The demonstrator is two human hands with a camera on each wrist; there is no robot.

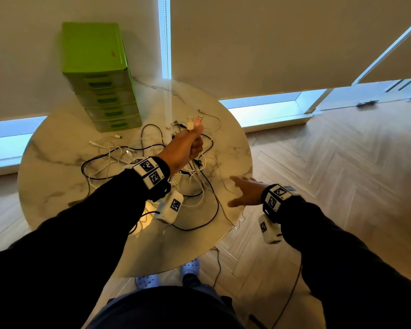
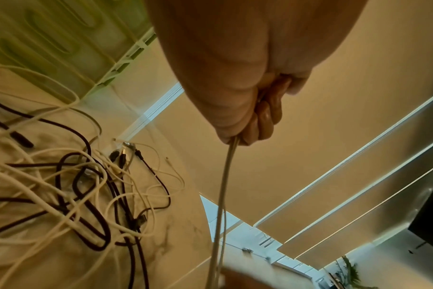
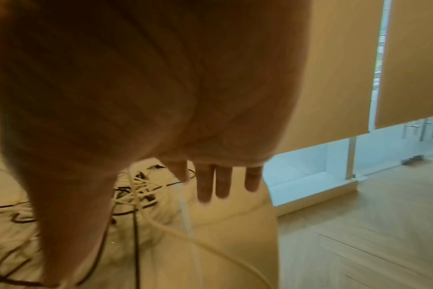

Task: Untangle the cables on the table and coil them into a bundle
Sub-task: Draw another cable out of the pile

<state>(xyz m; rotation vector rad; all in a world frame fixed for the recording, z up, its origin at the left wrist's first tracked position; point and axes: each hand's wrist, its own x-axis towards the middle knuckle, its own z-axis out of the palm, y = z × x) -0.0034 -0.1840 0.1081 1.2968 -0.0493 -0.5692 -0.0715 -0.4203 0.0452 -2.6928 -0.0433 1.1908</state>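
A tangle of black and white cables point(image 1: 152, 167) point(image 2: 82, 191) point(image 3: 136, 187) lies spread over the round marble table point(image 1: 57, 167). My left hand point(image 1: 190, 141) point(image 2: 247, 117) is raised above the pile in a fist and grips a white cable point(image 2: 223, 185), whose white plug end point(image 1: 189, 122) sticks up out of the fist. Two strands of it hang straight down from the fist. My right hand point(image 1: 242, 191) point(image 3: 220, 183) hovers open at the table's right edge with fingers spread and straight, holding nothing.
A green stack of small drawers point(image 1: 97, 74) stands at the back left of the table. One black cable point(image 1: 217, 264) hangs off the front edge down to the wooden floor point(image 1: 342, 162). Blinds point(image 1: 271, 43) and a low window sill lie behind the table.
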